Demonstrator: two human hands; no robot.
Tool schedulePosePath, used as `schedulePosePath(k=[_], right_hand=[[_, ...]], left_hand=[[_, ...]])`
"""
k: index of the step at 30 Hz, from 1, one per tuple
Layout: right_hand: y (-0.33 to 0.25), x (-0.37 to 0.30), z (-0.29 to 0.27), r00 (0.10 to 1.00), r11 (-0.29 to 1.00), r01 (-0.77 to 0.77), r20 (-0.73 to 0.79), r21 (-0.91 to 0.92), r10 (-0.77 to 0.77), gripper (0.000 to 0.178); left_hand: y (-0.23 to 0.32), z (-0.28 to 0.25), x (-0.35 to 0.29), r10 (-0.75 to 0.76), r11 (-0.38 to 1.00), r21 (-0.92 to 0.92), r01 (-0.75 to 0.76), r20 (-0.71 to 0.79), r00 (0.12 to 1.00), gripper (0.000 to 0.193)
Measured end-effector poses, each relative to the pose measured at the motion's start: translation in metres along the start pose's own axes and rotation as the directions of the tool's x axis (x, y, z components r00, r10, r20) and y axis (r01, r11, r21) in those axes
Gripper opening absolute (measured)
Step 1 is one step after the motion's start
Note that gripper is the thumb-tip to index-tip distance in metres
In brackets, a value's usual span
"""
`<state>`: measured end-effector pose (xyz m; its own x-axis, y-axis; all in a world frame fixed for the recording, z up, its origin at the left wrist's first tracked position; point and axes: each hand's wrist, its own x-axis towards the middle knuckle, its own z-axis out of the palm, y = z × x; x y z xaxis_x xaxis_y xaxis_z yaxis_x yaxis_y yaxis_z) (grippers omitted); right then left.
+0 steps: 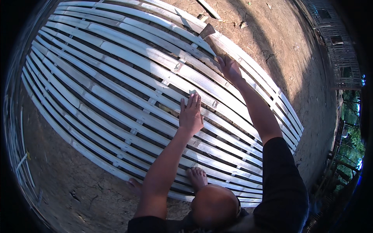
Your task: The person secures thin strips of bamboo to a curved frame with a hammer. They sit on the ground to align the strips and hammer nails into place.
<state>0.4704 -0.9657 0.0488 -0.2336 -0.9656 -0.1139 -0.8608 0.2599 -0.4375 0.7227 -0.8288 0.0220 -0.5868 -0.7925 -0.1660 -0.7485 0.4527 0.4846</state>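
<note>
I have a large woven mat of pale bamboo slats (116,77) lying flat on bare earth (77,190), and I take it as my reference for everything below. Long slats run from its far left end to its near right end, crossed at intervals by narrower strips.

My left hand (190,112) lies palm down on the mat near its middle, fingers straight and held close together, the thumb a little apart. It grips nothing; a small dark scrap sits on a slat just beyond the fingertips, and I cannot tell what it is.

My right hand (230,69) reaches further, to the far edge of the mat. Its fingers are bent down onto the slats there, pressing against them. Whether it pinches a strip or only pushes I cannot tell. Just beyond that hand a dark wedge-shaped piece (206,31) rests on the mat's far edge; it looks like a blade or a chunk of wood, not clear which.

At the near edge of the mat a bare foot (197,178) stands on the slats, toes pointing inward, and a second foot (135,185) rests on the earth just beside the edge. A bent knee (213,206) blocks my view of the mat's nearest strip.

Past the far edge, the ground is cracked dry soil with a loose stick (209,9) lying on it. Beyond the mat's right end stands a slatted fence (338,54), with green foliage (351,128) behind it.
</note>
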Motion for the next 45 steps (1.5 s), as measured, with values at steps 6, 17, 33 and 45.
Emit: schedulePosePath(k=[6,17,33,45], right_hand=[[0.005,0.008,-0.027,0.985,0.995,-0.1,0.141,0.026,0.096,0.053],[-0.003,0.044,-0.023,0.961,0.922,-0.075,-0.219,0.38,0.168,0.052],[0.027,0.026,0.025,0.994,0.993,-0.11,-0.016,-0.04,0.11,0.049],[-0.004,0.07,-0.051,0.989,0.979,-0.014,0.141,-0.202,0.043,0.055]], left_hand=[[-0.016,-0.006,-0.011,0.028,1.0,-0.003,-0.028,0.01,1.0,0.096],[-0.008,0.003,-0.005,0.054,0.998,0.016,-0.055,0.054,0.997,0.103],[-0.006,0.005,-0.003,0.055,0.998,0.021,-0.058,0.095,0.994,0.104],[-0.009,-0.002,-0.004,0.006,0.999,0.031,-0.012,0.178,0.984,0.103]])
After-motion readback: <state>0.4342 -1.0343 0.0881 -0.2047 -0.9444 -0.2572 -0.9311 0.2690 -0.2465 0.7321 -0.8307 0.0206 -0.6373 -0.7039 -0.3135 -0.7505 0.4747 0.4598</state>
